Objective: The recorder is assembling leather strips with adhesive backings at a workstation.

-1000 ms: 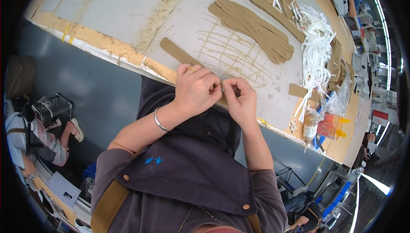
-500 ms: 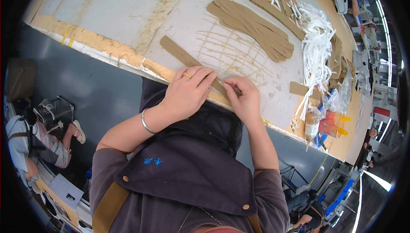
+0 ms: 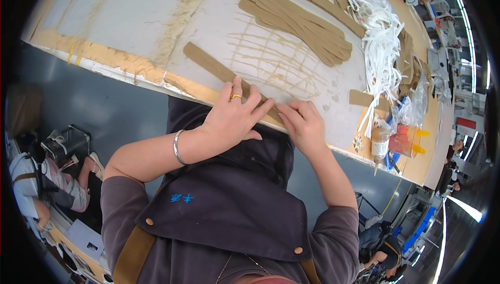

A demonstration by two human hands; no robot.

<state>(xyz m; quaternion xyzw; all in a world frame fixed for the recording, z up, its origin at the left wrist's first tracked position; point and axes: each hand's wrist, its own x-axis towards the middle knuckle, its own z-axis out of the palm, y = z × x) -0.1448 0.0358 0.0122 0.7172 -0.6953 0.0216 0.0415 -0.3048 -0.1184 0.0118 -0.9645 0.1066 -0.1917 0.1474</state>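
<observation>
A long brown strip (image 3: 208,64) of fabric or leather lies slantwise along the near edge of the worktable. My left hand (image 3: 234,109) rests on its middle, fingers spread and pressing down, with the thumb off the near side. Just to the right, my right hand (image 3: 303,125) pinches the strip close to its near end, thumb against the index finger. The tips of both hands almost meet there. My right fingers cover part of that end.
Beyond my hands lies a fanned stack of brown strips (image 3: 297,26). White ribbons (image 3: 380,39) heap at the right. A glue bottle (image 3: 379,146), a red container (image 3: 403,140) and a short brown piece (image 3: 369,99) sit nearby. Dried glue lines (image 3: 276,54) mark the grey table (image 3: 140,18).
My left hand's fingers have spread, and its index finger has slid along the strip toward my right hand. The right hand still pinches near the end. The whole view has shifted slightly.
</observation>
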